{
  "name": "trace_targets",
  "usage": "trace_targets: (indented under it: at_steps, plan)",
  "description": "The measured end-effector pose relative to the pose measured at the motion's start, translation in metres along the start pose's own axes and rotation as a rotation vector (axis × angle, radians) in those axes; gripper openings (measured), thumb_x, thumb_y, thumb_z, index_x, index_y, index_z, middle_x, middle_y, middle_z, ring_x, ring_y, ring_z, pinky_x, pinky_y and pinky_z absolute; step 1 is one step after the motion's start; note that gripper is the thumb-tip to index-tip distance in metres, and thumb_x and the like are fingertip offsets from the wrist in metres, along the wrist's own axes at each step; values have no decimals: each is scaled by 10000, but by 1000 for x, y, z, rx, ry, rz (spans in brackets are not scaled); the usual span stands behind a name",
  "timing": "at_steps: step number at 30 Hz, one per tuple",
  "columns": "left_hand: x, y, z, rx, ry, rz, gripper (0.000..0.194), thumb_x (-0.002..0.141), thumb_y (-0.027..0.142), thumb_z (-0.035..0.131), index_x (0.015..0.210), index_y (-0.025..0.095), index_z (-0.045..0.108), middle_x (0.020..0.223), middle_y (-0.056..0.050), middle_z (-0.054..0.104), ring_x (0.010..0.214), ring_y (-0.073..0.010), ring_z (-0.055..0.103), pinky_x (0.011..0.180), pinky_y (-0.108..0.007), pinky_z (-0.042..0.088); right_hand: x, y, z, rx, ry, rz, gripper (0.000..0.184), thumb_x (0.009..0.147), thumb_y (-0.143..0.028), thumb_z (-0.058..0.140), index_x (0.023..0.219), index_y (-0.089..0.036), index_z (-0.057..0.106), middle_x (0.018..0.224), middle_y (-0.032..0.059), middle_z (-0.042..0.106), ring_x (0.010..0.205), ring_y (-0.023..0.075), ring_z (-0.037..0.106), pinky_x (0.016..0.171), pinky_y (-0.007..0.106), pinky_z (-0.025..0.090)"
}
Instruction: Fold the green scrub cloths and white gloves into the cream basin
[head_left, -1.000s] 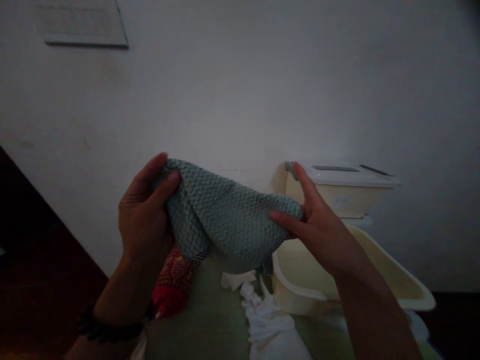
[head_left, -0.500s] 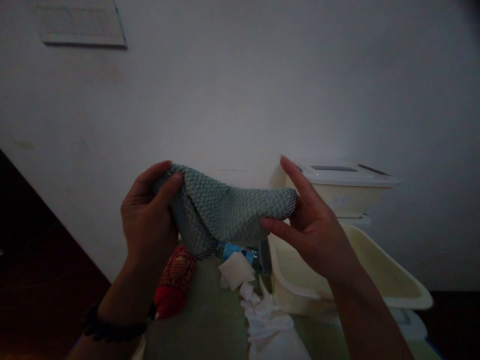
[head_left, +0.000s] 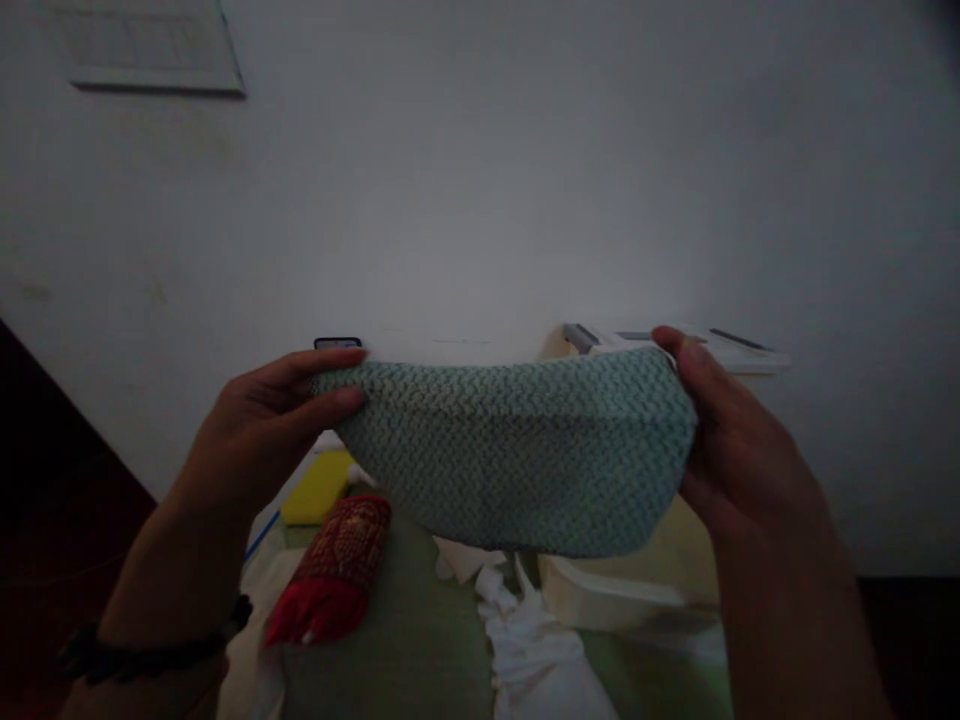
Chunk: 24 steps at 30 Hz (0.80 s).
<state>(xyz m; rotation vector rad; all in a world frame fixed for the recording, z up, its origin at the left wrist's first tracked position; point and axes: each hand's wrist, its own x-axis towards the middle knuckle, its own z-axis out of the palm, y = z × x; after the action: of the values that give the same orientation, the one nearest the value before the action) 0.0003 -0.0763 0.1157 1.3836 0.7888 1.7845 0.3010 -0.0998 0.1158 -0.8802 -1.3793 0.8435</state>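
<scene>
A pale green textured cloth (head_left: 510, 460) is stretched between my two hands, raised above a green surface. My left hand (head_left: 262, 430) pinches its upper left corner between thumb and fingers; a dark beaded bracelet is on that wrist. At the other end, my right hand (head_left: 742, 450) grips the upper right edge, with some fingers hidden behind the fabric. The cloth hangs in a shallow curve, its top edge nearly level. It covers part of the cream bin behind it.
Below lie a red patterned pouch (head_left: 337, 570), a yellow block (head_left: 319, 485) and a crumpled white cloth (head_left: 540, 650). An open cream bin (head_left: 607, 595) stands at the right, with a white-lidded box (head_left: 735, 352) behind it. A pale wall (head_left: 480, 170) rises at the back.
My hands have moved apart, left hand to the left and right hand to the right. The cloth has gone from bunched and folded to spread out. The right hand's grip has changed.
</scene>
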Motion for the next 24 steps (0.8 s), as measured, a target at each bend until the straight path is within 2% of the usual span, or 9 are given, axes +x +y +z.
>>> trace_targets:
  at_steps: [2,5,7,10,14,16,20,22,24]
  plan:
    - [1,-2,-1,3,5,-1,279,505,32,752,750,160,788,618,-52,717,541,-115,626,441,-154,512,-2,-2,1,164,44,37,417,827,-506,596,1223,-389,540,1103,13,672,1024,241,639,733,364,548]
    - [2,-2,-1,-20,25,0,275,521,40,750,766,160,786,620,-56,724,550,-117,640,479,-159,529,-7,-7,6,247,-95,23,739,693,-260,775,1325,-456,447,1100,-26,688,1014,208,645,799,351,541]
    - [2,0,1,-25,37,2,267,532,54,751,770,169,785,603,-50,723,525,-115,638,472,-160,523,-9,-8,9,196,-137,17,814,694,-154,763,1362,-459,412,1033,-33,704,928,173,656,812,336,534]
    - [2,1,1,19,56,26,214,566,97,762,762,179,781,531,-31,691,460,-104,593,402,-150,462,-8,-6,12,76,-130,14,606,756,-165,719,1294,-378,540,884,-20,707,788,148,635,756,314,534]
    - [6,-4,-6,128,116,94,71,609,133,771,673,160,759,566,-41,692,509,-93,575,434,-151,442,-4,2,11,18,-39,-25,325,774,-203,708,1081,-310,694,917,-3,703,841,156,628,786,319,528]
    - [8,-7,-11,181,102,80,86,597,150,787,678,156,759,589,-38,695,525,-93,573,449,-157,452,-3,4,8,2,-2,-14,325,762,-230,724,1075,-316,698,1003,-3,707,912,167,630,831,338,525]
    - [9,-6,-18,287,3,1,312,502,149,838,805,173,767,646,-14,712,587,-121,613,506,-194,500,-4,4,3,-167,-40,-13,517,713,-251,769,1210,-295,635,1125,19,682,988,197,627,876,379,507]
    - [8,-2,-19,413,-10,-29,332,547,184,827,871,191,755,728,-5,729,661,-132,636,598,-224,528,-5,3,3,-343,-51,-95,442,743,-259,740,1178,-264,662,1084,36,680,937,197,630,825,367,503]
    - [7,1,-20,565,-4,-51,278,625,240,791,895,198,739,731,11,717,676,-132,627,652,-247,526,-5,2,4,-471,-114,-156,275,803,-285,681,1071,-231,711,980,43,678,858,184,621,747,338,493]
